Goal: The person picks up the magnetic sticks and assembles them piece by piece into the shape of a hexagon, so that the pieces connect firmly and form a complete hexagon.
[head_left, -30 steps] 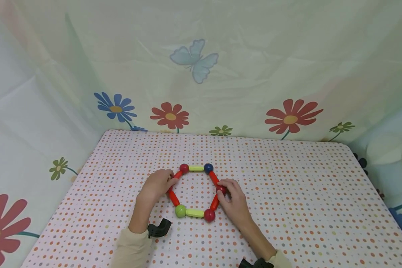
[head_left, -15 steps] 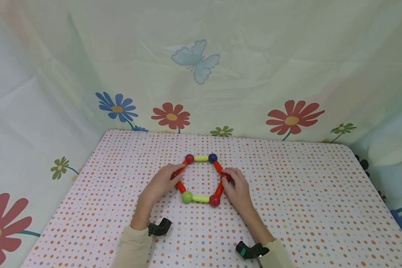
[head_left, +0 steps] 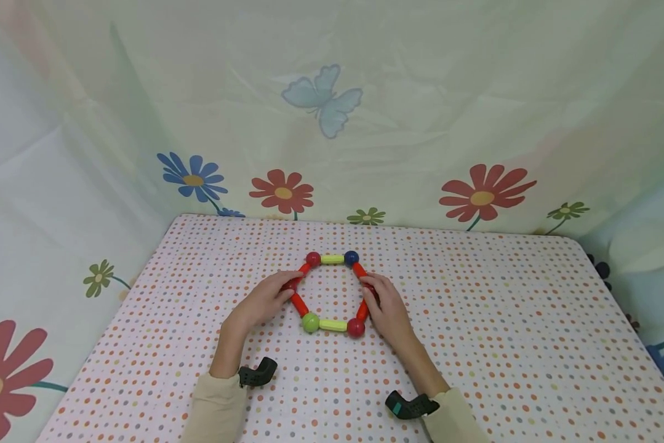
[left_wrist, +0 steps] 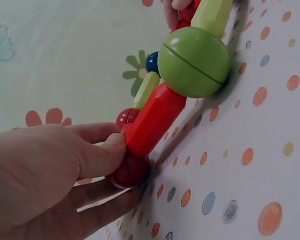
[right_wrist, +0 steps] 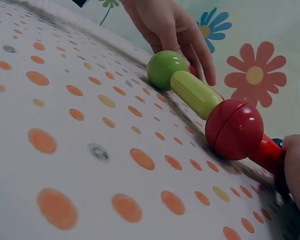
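Note:
A six-sided ring of toy building rods and balls lies on the dotted table. Its far side is a yellow-green rod between a red ball and a dark blue ball. On the near side, another yellow-green rod joins a green ball to a red ball. Red rods form the slanted sides. My left hand grips the left corner's red ball, thumb by the red rod. My right hand holds the right corner, its ball mostly hidden by the fingers.
The table has a white cover with coloured dots. Behind it hangs a pale curtain printed with flowers and a butterfly. Black wrist devices sit on both forearms. Dark round things show past the table's right edge.
Both hands have slid the ring away from me and slightly right over the second, mostly in its first half. The ring keeps its six-sided shape.

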{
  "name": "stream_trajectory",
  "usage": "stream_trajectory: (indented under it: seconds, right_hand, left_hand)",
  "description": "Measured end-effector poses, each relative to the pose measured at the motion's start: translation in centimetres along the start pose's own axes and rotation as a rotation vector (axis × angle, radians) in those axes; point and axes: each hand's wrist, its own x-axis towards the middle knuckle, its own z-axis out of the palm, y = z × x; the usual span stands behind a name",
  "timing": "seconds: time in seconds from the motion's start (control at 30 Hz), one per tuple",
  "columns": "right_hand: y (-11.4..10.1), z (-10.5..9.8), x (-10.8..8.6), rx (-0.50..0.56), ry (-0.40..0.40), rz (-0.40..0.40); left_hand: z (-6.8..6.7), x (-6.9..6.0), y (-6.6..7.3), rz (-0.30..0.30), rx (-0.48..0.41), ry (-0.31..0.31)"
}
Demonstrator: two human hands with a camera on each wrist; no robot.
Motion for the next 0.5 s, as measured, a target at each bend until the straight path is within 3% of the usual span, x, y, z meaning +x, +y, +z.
stream_trajectory:
  seconds: [0.33,0.5]
  right_hand:
    - [-0.12,-0.10,-0.08,0.069,0.022,0.040]
    - [-0.08,-0.09,-0.02,0.076,0.042,0.036]
  left_hand:
    - [0.46,0.17,-0.17,-0.074,-0.023,0.065]
    - [0.45,0.15,0.04,-0.076,-0.011,0.079]
